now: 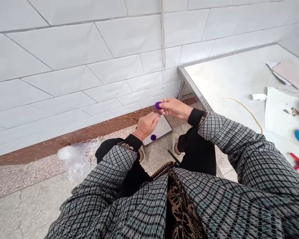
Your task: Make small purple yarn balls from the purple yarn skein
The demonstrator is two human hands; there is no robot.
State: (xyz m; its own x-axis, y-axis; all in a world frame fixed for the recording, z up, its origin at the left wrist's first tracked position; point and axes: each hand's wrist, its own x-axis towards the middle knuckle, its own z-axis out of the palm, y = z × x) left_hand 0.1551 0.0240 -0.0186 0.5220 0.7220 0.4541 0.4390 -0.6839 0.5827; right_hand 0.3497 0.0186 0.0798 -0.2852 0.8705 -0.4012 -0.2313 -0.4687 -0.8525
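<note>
Head cam: my R hand (174,108) pinches a round purple piece (157,105) just fwd & right of my L hand (146,125), fingers together, grip contents unclear.

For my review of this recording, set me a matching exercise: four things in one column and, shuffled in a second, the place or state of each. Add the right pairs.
Things
1. Thin yellow cord
2. Clear plastic bag of white strands
3. Bare right hand
4. White rectangular board

Places and states
A. Holding up a round purple piece
B. On the speckled floor, to the person's left
C. Lying in a curve on the white table
D. Below the hands, with a second round purple piece on it

Right pairs
1-C, 2-B, 3-A, 4-D
</note>
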